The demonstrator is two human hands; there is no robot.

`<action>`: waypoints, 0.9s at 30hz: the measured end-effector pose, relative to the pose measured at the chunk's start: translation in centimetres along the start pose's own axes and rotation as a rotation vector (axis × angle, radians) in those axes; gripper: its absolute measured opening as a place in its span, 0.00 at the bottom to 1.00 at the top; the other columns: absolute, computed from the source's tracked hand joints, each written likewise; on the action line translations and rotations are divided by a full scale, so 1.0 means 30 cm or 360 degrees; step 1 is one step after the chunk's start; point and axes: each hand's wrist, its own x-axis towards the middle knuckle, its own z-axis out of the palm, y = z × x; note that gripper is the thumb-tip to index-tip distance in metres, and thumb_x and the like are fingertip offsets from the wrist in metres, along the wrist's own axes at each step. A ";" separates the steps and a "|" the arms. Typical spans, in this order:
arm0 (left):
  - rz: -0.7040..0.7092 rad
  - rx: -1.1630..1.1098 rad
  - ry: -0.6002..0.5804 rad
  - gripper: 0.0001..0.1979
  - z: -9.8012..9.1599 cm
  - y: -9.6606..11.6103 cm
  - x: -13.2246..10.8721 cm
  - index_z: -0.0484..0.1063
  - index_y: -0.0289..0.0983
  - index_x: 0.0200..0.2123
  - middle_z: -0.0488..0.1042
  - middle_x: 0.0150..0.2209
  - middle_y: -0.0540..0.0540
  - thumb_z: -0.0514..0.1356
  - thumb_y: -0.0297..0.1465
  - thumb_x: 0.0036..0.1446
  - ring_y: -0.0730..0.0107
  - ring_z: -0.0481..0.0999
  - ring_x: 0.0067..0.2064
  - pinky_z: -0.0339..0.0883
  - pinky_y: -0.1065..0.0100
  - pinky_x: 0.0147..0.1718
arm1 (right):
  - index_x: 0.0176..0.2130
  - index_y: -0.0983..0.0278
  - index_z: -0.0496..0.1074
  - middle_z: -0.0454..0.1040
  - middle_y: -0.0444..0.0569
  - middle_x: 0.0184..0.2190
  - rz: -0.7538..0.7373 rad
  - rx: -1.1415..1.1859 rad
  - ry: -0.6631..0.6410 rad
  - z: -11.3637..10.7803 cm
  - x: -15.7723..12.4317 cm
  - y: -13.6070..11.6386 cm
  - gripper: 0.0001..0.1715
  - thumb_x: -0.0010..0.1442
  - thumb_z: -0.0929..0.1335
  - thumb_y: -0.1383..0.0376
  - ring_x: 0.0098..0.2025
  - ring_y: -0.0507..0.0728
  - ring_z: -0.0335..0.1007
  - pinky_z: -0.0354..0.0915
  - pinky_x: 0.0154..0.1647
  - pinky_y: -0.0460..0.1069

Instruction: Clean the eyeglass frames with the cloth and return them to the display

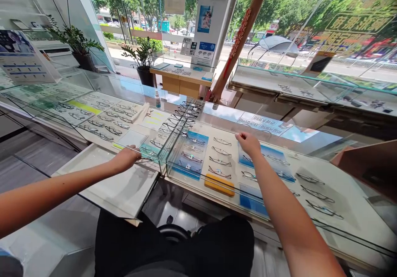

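My left hand, fingers closed, is at the front of the left glass counter, above a pulled-out white drawer. Dark eyeglasses stick out beside its fingers and appear to be in its grip, though the fingers cover part of them. My right hand is curled into a loose fist over the glass top of the right counter, and nothing shows in it. Beneath the glass near it lie eyeglasses on a blue card, a row of thin-framed eyeglasses and a yellow glasses case.
Several dark eyeglasses stand along the joint between the counters, near a small spray bottle and a pale cloth. A brown box-like object juts in at right. Potted plants stand by the window.
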 end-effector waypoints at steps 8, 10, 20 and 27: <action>-0.0056 0.0088 0.0330 0.15 0.104 -0.103 0.210 0.85 0.38 0.42 0.85 0.47 0.36 0.56 0.29 0.74 0.52 0.74 0.44 0.63 0.55 0.42 | 0.27 0.58 0.65 0.70 0.47 0.23 0.0019 -0.0085 0.0020 0.000 -0.003 -0.002 0.21 0.63 0.65 0.48 0.28 0.57 0.62 0.50 0.33 0.53; -0.0036 0.0093 0.0372 0.15 0.112 -0.117 0.276 0.85 0.38 0.44 0.85 0.49 0.36 0.56 0.28 0.74 0.51 0.75 0.47 0.63 0.53 0.43 | 0.27 0.58 0.64 0.70 0.47 0.22 0.0017 -0.0093 0.0025 0.000 -0.005 -0.001 0.20 0.63 0.65 0.49 0.28 0.57 0.62 0.50 0.32 0.53; -0.0076 0.0054 0.0579 0.15 0.186 -0.156 0.600 0.82 0.39 0.44 0.84 0.51 0.37 0.55 0.23 0.72 0.49 0.71 0.52 0.60 0.49 0.50 | 0.26 0.58 0.63 0.71 0.49 0.23 0.0039 -0.0282 0.0037 -0.004 -0.009 -0.014 0.19 0.62 0.63 0.50 0.29 0.58 0.61 0.49 0.32 0.52; -0.0109 -0.0049 0.0523 0.11 0.227 -0.245 0.798 0.81 0.40 0.45 0.82 0.55 0.40 0.58 0.26 0.72 0.51 0.69 0.53 0.57 0.50 0.53 | 0.26 0.57 0.64 0.71 0.48 0.23 0.0085 -0.0353 0.0056 -0.008 -0.017 -0.012 0.19 0.62 0.63 0.50 0.29 0.58 0.61 0.50 0.33 0.53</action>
